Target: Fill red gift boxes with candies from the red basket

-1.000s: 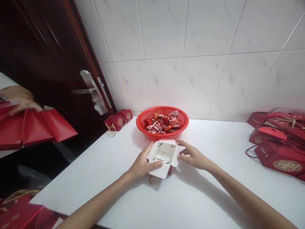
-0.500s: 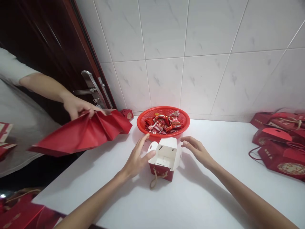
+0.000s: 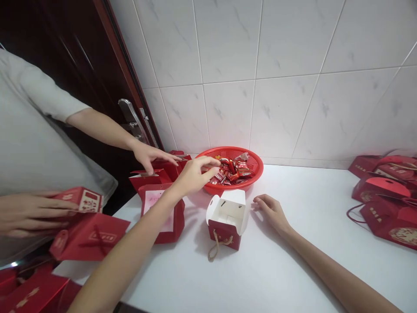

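An open red box with a white inside and a twine handle stands on the white table. Behind it is a red mesh basket filled with wrapped candies. My left hand hovers over the basket's left edge, fingers apart, holding nothing. Just right of the box, my right hand rests near the table with loosely curled fingers, apart from the box and with nothing in it.
At the left, another person's hand reaches over red bags, and that person's other hand is at more red boxes. Finished-looking red gift boxes lie at the right. A tiled wall stands behind.
My left hand has moved from beside the box up to the basket. My right hand has shifted slightly lower. The other person's red bag has come down onto the table, and their other hand has appeared.
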A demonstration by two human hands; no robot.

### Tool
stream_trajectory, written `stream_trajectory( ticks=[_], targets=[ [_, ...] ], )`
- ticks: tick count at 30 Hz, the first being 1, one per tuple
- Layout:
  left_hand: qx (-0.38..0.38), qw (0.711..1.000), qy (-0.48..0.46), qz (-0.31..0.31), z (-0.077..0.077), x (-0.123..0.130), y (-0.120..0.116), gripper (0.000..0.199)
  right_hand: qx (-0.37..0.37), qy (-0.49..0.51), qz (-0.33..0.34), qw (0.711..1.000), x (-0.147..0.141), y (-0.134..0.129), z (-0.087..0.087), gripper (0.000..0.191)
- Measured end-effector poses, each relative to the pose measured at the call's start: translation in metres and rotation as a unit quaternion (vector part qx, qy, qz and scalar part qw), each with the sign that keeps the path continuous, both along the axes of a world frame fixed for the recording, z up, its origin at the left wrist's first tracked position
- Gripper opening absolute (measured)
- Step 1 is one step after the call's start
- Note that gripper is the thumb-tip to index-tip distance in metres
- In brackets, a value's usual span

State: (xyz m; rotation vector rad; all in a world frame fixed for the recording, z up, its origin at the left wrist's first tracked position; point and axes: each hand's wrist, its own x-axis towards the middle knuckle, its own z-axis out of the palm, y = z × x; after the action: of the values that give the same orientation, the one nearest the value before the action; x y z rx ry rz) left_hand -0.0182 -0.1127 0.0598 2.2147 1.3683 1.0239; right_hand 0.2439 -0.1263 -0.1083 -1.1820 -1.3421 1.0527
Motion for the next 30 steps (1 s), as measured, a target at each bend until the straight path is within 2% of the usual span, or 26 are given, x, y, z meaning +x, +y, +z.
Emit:
stream_trajectory(
  ticks=[2, 4, 8, 11, 13, 15, 19, 21, 23, 25, 28, 30],
  targets=[
    [-0.003, 0.996, 0.090, 0.009, 0.007, 0.010, 0.032, 0.029, 0.012, -0.017, -0.002, 1.000, 0.000, 0.000, -0.003, 0.049],
    [-0.044, 0.980, 0.191, 0.040, 0.009, 0.018, 0.066, 0.033, 0.021, -0.022, -0.006, 1.000, 0.000, -0.001, -0.003, 0.051],
    [-0.105, 0.960, 0.255, 0.042, 0.005, 0.027, 0.122, 0.029, 0.029, -0.023, -0.008, 0.999, -0.001, -0.001, -0.004, 0.049],
    [-0.147, 0.943, 0.297, 0.014, -0.002, 0.030, 0.145, 0.015, 0.028, -0.025, -0.010, 0.999, -0.001, 0.000, -0.005, 0.047],
    [-0.166, 0.933, 0.319, -0.010, -0.008, 0.032, 0.153, 0.013, 0.029, -0.028, -0.011, 0.999, -0.001, 0.001, -0.005, 0.045],
    [-0.177, 0.925, 0.334, -0.029, -0.016, 0.034, 0.158, 0.019, 0.029, -0.033, -0.010, 0.999, -0.001, 0.002, -0.006, 0.043],
    [-0.198, 0.910, 0.362, -0.037, -0.035, 0.039, 0.163, 0.053, 0.032, -0.041, -0.004, 0.999, -0.001, 0.002, -0.006, 0.041],
    [-0.203, 0.907, 0.367, -0.038, -0.046, 0.040, 0.164, 0.062, 0.034, -0.039, 0.000, 0.999, -0.001, 0.002, -0.006, 0.040],
    [-0.203, 0.909, 0.360, -0.042, -0.053, 0.040, 0.165, 0.060, 0.033, -0.037, 0.002, 0.999, -0.001, 0.002, -0.005, 0.038],
    [-0.208, 0.915, 0.343, -0.049, -0.056, 0.039, 0.165, 0.048, 0.031, -0.038, 0.003, 0.999, -0.001, 0.002, -0.005, 0.034],
    [-0.223, 0.924, 0.305, -0.064, -0.049, 0.035, 0.166, 0.030, 0.026, -0.037, 0.002, 0.999, -0.001, 0.003, -0.007, 0.030],
    [-0.233, 0.931, 0.271, -0.074, -0.039, 0.032, 0.165, 0.025, 0.025, -0.031, -0.002, 0.999, -0.001, 0.003, -0.009, 0.028]
  ],
)
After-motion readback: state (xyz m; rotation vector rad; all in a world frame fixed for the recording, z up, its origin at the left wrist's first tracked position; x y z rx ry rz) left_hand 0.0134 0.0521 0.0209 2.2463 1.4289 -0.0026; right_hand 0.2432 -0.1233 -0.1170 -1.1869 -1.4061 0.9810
